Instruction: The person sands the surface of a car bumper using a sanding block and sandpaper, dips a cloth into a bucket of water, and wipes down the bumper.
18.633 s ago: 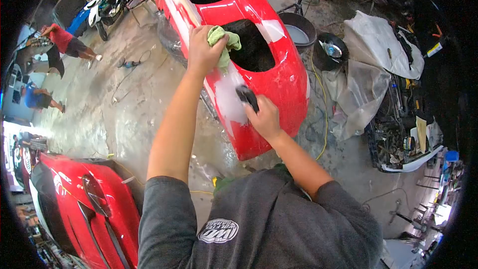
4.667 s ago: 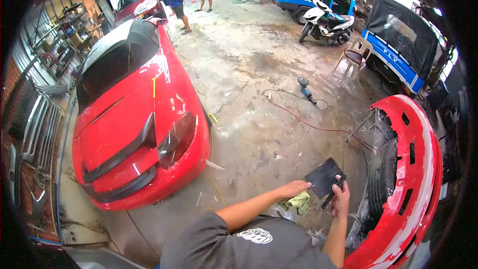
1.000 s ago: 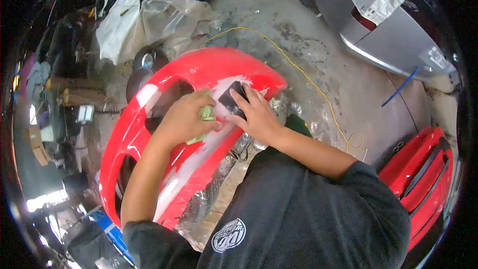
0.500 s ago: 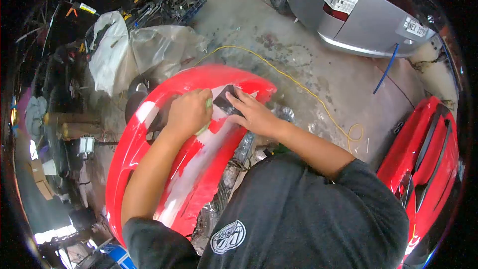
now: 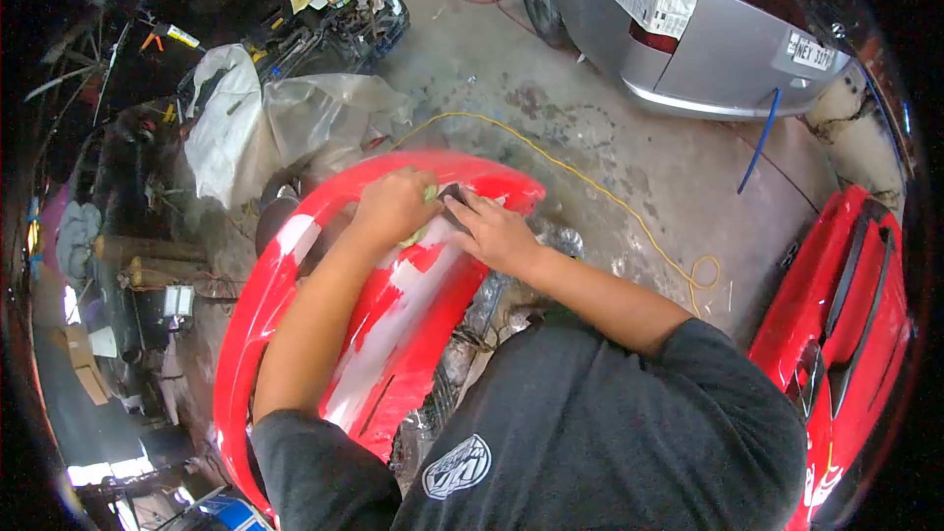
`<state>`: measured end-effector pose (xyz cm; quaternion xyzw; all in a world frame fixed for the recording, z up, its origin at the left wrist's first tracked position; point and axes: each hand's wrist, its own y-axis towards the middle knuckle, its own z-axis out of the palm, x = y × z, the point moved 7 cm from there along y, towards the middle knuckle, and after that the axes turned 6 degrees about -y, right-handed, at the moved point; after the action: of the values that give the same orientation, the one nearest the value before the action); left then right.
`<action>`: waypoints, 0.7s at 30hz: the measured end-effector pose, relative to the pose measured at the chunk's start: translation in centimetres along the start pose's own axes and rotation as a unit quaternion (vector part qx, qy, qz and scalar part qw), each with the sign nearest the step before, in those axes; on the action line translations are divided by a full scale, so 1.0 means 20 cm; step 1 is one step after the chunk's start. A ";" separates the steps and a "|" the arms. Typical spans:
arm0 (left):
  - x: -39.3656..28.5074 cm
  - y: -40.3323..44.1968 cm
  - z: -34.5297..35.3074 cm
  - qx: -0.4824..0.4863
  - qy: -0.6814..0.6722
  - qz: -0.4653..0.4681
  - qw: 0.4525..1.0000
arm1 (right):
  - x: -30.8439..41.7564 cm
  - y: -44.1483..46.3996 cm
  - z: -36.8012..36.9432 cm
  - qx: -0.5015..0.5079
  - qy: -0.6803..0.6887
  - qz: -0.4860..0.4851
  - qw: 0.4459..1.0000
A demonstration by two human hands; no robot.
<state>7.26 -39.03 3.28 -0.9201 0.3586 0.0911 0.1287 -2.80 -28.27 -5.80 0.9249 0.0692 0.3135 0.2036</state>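
Observation:
A red car bumper (image 5: 241, 354) with pale grey sanded patches lies in front of me. My left hand (image 5: 396, 205) is closed around a pale green cloth or pad (image 5: 414, 237) near the bumper's far part, and only its edges show. Just right of it, my right hand (image 5: 495, 233) presses a dark sanding pad (image 5: 452, 194) against a grey patch. Most of that pad is hidden under the fingers. The two hands are close together, the cloth between them.
A yellow hose (image 5: 590, 175) curves over the concrete floor. A grey car (image 5: 718, 59) partly covered with newspaper stands at the upper right. Another red bumper (image 5: 836, 334) is at my right. Plastic sheeting (image 5: 324, 113) and a bin of parts (image 5: 344, 25) are at the upper left.
My left hand has moved right and away from me, nearer to my right hand. The dark pad is now more covered by my right fingers. The view has shifted slightly.

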 end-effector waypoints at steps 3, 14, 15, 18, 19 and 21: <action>0.01 -0.02 -0.07 -0.067 -0.078 -0.037 0.994 | -0.09 0.02 0.05 0.030 0.029 0.020 0.999; 0.02 -0.60 -0.15 -0.142 0.020 0.008 0.990 | -0.05 0.17 0.08 0.068 0.045 0.047 0.996; 0.11 -0.67 -0.14 -0.144 -0.060 -0.052 0.986 | -0.16 0.19 0.15 0.076 0.048 0.056 0.994; 0.12 -0.70 -0.15 -0.158 -0.142 -0.085 0.974 | -0.13 0.26 0.11 0.143 0.026 0.091 0.985; 0.09 -0.70 -0.16 -0.157 -0.144 -0.075 0.974 | -0.04 0.26 0.11 0.172 0.022 0.083 0.981; 0.07 -0.66 -0.15 -0.143 -0.132 -0.077 0.978 | 0.26 0.21 0.04 0.096 0.018 -0.067 0.993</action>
<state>17.56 -31.43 7.97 -0.9337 0.2502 0.2515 0.0488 1.83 -30.99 -1.81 0.9276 0.1646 0.3078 0.1331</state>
